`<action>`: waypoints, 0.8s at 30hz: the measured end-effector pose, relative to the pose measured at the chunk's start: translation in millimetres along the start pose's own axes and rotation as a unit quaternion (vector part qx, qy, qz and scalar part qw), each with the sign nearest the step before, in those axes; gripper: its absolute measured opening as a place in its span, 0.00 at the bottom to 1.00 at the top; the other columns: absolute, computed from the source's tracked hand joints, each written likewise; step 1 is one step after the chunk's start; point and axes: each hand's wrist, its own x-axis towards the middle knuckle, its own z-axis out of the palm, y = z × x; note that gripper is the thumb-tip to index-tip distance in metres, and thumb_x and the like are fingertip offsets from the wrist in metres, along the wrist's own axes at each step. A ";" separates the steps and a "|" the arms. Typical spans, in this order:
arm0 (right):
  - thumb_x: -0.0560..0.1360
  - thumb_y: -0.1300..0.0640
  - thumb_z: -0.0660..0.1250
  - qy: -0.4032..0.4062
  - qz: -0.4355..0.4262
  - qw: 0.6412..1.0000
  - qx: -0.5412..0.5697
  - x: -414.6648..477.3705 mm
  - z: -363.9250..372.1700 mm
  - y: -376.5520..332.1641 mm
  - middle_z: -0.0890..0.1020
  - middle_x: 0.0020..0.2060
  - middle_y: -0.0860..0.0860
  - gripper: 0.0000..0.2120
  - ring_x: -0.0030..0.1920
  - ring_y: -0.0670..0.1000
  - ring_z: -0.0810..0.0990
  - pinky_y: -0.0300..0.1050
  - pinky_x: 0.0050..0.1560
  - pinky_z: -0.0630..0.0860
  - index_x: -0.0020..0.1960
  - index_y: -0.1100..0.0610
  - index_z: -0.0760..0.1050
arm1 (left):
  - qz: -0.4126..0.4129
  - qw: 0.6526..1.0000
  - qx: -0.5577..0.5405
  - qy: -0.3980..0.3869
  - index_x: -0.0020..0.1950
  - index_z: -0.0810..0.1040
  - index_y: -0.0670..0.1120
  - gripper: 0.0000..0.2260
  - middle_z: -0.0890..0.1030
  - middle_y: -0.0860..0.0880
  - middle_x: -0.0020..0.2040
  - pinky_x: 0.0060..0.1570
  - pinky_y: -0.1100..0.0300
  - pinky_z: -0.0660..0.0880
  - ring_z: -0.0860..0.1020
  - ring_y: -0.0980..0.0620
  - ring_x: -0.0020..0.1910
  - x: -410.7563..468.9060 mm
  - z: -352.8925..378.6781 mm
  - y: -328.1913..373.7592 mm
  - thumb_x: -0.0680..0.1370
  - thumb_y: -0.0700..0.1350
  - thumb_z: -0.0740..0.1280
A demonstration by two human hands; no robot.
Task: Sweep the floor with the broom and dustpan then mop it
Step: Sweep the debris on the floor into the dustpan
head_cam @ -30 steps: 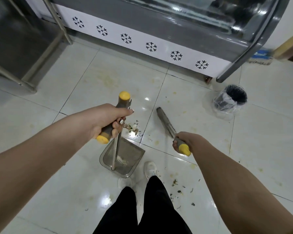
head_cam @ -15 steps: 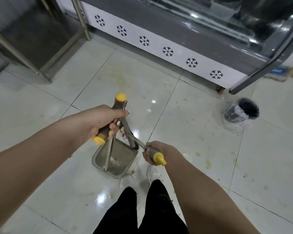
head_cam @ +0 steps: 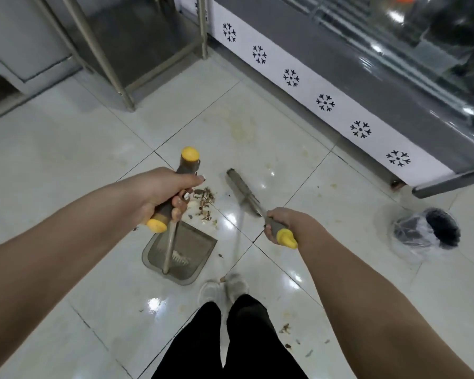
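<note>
My left hand (head_cam: pixel 163 194) grips the grey and yellow handle of a long-stemmed dustpan (head_cam: pixel 185 254), whose grey pan rests on the white tiled floor in front of my feet. My right hand (head_cam: pixel 283 224) holds the yellow-tipped handle of the broom (head_cam: pixel 244 192); its grey head sits on the floor to the right of the pan's mouth. A small pile of brown debris (head_cam: pixel 204 202) lies on the tile just beyond the pan's open edge, between pan and broom head. More crumbs (head_cam: pixel 286 329) lie by my right leg.
A display freezer (head_cam: pixel 367 86) with a snowflake-patterned white base runs along the right. Metal table legs (head_cam: pixel 112 64) stand at the upper left. A small bin lined with clear plastic (head_cam: pixel 424 233) sits on the floor at the right. Yellowish stains mark the tiles.
The broom head has swung out from over the dustpan to the floor on its right. The debris pile now shows in front of the pan. The view has shifted left.
</note>
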 end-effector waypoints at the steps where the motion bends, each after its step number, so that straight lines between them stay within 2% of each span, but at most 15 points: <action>1: 0.79 0.57 0.59 0.008 -0.003 1.000 -0.010 6.0 3.3 -0.9 0.72 0.34 0.55 0.08 0.25 0.50 0.72 0.35 0.20 0.72 0.43 0.60 0.67 | 0.000 1.000 -0.002 0.005 0.33 0.64 0.45 0.16 0.64 0.50 0.20 0.16 0.69 0.63 0.62 0.57 0.14 0.3 -1.5 -0.8 0.77 0.47 0.67; 2: 0.79 0.58 0.60 0.010 0.001 1.000 -0.018 11.5 7.1 -1.6 0.72 0.34 0.55 0.07 0.25 0.50 0.72 0.35 0.20 0.72 0.44 0.60 0.67 | -0.001 1.000 -0.007 0.013 0.32 0.64 0.45 0.17 0.64 0.51 0.19 0.16 0.70 0.63 0.62 0.57 0.14 0.9 -3.0 -1.8 0.77 0.47 0.67; 6: 0.80 0.59 0.57 -0.017 0.022 0.999 -0.045 29.2 28.0 -1.5 0.71 0.32 0.56 0.08 0.16 0.50 0.70 0.35 0.19 0.71 0.44 0.61 0.66 | 0.000 0.998 -0.051 0.043 0.33 0.64 0.45 0.17 0.64 0.51 0.20 0.16 0.70 0.62 0.62 0.57 0.14 5.8 -7.8 -4.3 0.77 0.46 0.67; 11: 0.81 0.58 0.56 -0.089 0.066 0.988 -0.105 22.1 69.5 16.8 0.70 0.30 0.55 0.10 0.15 0.49 0.69 0.34 0.17 0.69 0.42 0.61 0.65 | 0.003 0.996 -0.052 0.070 0.33 0.64 0.44 0.17 0.62 0.48 0.25 0.16 0.70 0.61 0.61 0.56 0.14 2.9 -7.0 -12.4 0.77 0.47 0.66; 14: 0.81 0.56 0.58 -0.148 0.104 0.980 -0.086 9.2 76.7 7.3 0.69 0.29 0.55 0.11 0.15 0.48 0.69 0.33 0.18 0.70 0.42 0.61 0.65 | 0.006 0.995 -0.052 0.085 0.32 0.64 0.44 0.17 0.62 0.50 0.20 0.16 0.69 0.61 0.60 0.56 0.14 -3.7 -8.3 -18.0 0.77 0.47 0.65; 17: 0.80 0.55 0.59 -0.204 0.124 0.966 -0.099 -3.9 74.5 -17.2 0.71 0.24 0.55 0.12 0.17 0.48 0.71 0.33 0.18 0.71 0.43 0.61 0.65 | 0.006 0.991 -0.080 0.109 0.31 0.63 0.45 0.18 0.63 0.51 0.18 0.16 0.70 0.61 0.60 0.57 0.14 -13.2 -12.6 -21.7 0.77 0.46 0.65; 21: 0.80 0.51 0.59 -0.203 0.127 0.957 -0.166 -13.0 78.7 -40.8 0.71 0.21 0.54 0.13 0.17 0.46 0.72 0.34 0.17 0.71 0.43 0.60 0.65 | 0.007 0.985 -0.116 0.127 0.31 0.64 0.44 0.18 0.63 0.50 0.21 0.16 0.70 0.61 0.61 0.57 0.14 -28.0 -21.1 -36.2 0.77 0.46 0.66; 24: 0.79 0.53 0.61 -0.162 0.100 0.966 -0.177 -15.3 85.5 -46.9 0.71 0.24 0.55 0.11 0.17 0.48 0.72 0.34 0.17 0.71 0.44 0.60 0.65 | 0.000 0.980 -0.137 0.142 0.31 0.64 0.44 0.18 0.62 0.49 0.23 0.16 0.69 0.61 0.61 0.56 0.15 -35.8 -30.2 -52.5 0.77 0.47 0.67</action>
